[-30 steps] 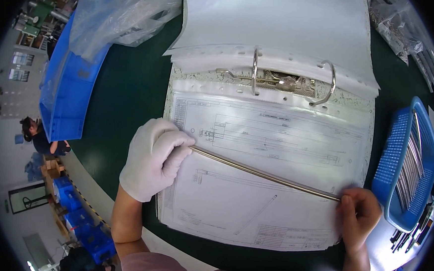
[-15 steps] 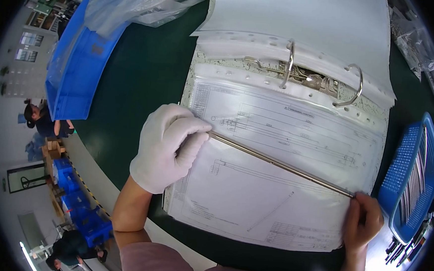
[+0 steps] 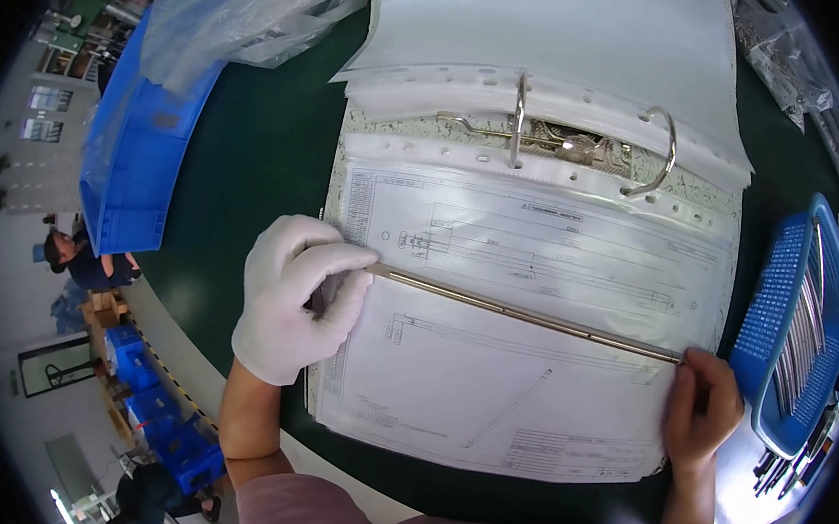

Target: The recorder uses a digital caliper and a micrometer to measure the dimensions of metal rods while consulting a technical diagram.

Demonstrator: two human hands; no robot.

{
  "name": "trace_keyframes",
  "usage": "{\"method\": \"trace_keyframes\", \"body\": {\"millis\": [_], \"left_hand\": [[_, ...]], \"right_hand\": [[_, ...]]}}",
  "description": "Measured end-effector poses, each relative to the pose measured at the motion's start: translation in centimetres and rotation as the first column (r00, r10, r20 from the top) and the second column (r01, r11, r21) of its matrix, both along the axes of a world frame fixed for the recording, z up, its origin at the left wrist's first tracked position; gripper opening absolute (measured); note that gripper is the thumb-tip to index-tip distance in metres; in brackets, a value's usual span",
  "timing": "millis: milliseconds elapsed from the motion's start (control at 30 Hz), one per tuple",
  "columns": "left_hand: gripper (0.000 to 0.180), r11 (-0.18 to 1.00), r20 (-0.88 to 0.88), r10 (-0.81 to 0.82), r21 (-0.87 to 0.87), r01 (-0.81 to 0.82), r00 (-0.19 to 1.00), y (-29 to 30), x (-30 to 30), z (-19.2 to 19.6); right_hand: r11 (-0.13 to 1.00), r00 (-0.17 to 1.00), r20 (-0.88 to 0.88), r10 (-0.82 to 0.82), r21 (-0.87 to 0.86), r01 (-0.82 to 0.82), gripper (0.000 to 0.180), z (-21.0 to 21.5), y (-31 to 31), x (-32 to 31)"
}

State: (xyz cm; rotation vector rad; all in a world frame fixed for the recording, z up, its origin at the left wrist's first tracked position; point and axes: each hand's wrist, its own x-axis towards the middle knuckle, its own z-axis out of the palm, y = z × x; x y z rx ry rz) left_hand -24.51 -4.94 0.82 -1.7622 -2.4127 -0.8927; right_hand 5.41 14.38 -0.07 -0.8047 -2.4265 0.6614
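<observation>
1 white-gloved grip (image 3: 294,300), mauve sleeves (image 3: 297,509)

rod (image 3: 531,315): silvery with a pale gold tint | left hand (image 3: 292,302): plain white-gloved | sheet (image 3: 461,365): white, thin dark line drawings | binder (image 3: 646,163): pale, dark-speckled | surface (image 3: 253,156): dark green | bin (image 3: 146,173): blue | basket (image 3: 764,317): blue, latticed | sleeve (image 3: 299,509): dusty pink

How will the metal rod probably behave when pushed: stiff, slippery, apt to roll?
The metal rod is probably stiff: it looks nearly straight, held only near its ends by the gloved left hand and bare right hand. Its bright shine suggests a smooth, perhaps slippery surface. Being slim and apparently round, it might roll if laid on the paper.
</observation>
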Motion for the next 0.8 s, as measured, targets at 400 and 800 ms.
{"method": "trace_keyframes", "body": {"millis": [400,800], "left_hand": [[0.02,1.0,0.001,-0.014,-0.005,0.014,1.0,-0.7,0.1,0.2],[0.035,0.979,-0.133,-0.195,-0.084,0.185,0.972,-0.6,0.3,1.7]], "right_hand": [[1.0,1.0,-0.029,-0.004,0.004,0.005,0.011,-0.8,0.0,0.4],[0.971,0.988,0.058,0.143,0.187,-0.151,0.022,0.2,0.6,0.1]]}}
